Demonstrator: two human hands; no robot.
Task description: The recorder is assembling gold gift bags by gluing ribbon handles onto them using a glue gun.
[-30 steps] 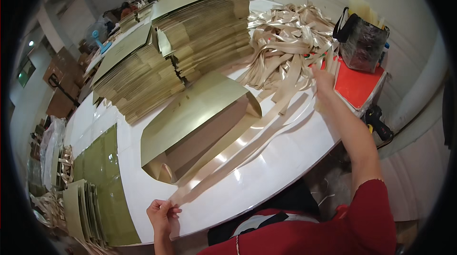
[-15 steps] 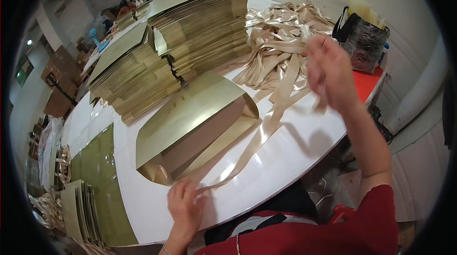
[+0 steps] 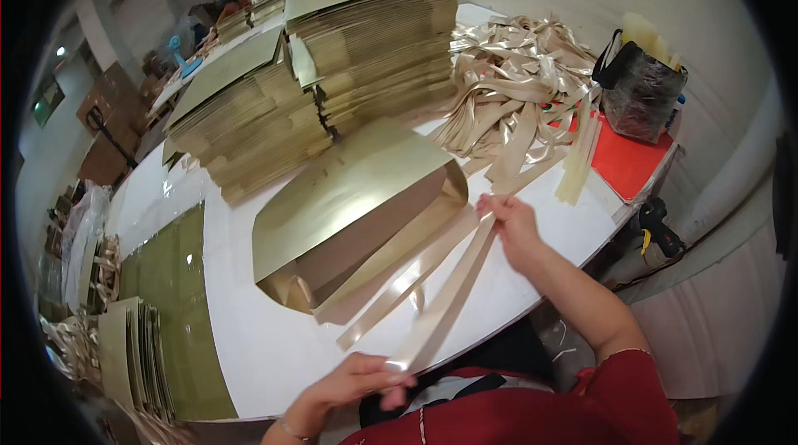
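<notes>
A champagne satin ribbon (image 3: 453,295) runs taut between my hands, above the table's front edge. My left hand (image 3: 353,380), at the lower middle, pinches its near end. Beside the box's right end, my right hand (image 3: 514,229) grips the ribbon between thumb and fingers. Another stretch of ribbon (image 3: 399,285) slants from my right hand down to the left, in front of the box. The gold cardboard box (image 3: 349,196) lies on the white table (image 3: 249,362), its open side facing me. A ribbon loop (image 3: 301,289) shows at its left end.
Behind the box rise tall stacks of flat gold card (image 3: 374,46). A heap of ribbons (image 3: 524,88) lies at the back right, near translucent sticks (image 3: 578,167), a red sheet (image 3: 636,154) and a black bag (image 3: 644,92). A black-and-yellow glue gun (image 3: 658,233) hangs by the right edge.
My right hand has come down and left from the ribbon heap and now grips the ribbon by the box. My left hand has moved nearer to me, and a ribbon stretch is drawn tight between them.
</notes>
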